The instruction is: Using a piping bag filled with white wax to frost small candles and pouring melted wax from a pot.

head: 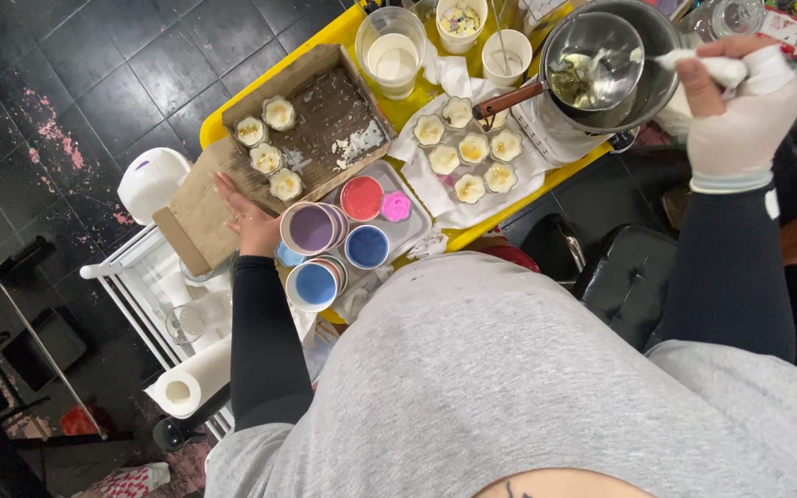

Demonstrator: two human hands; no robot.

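My right hand [740, 111], bandaged in white, grips the wrapped handle of a spoon [684, 63] that dips into a small metal saucepan [597, 65] with pale melted stuff. The saucepan sits inside a bigger metal pot [661, 88]. My left hand [249, 219] lies flat and open on a brown cardboard sheet [203, 207], next to a purple cup [311, 229]. Flower-shaped white moulds [474, 148], filled with cream-coloured wax, rest on a white cloth [435, 189]. Several more moulds [266, 159] stand in a shallow cardboard tray [329, 120].
A yellow table [481, 231] carries a grey tray [414, 221] with red, pink and blue cups. White cups and a clear measuring jug [391, 51] stand at the back. A white rack with a paper roll [186, 385] is at left, black stools [634, 277] at right.
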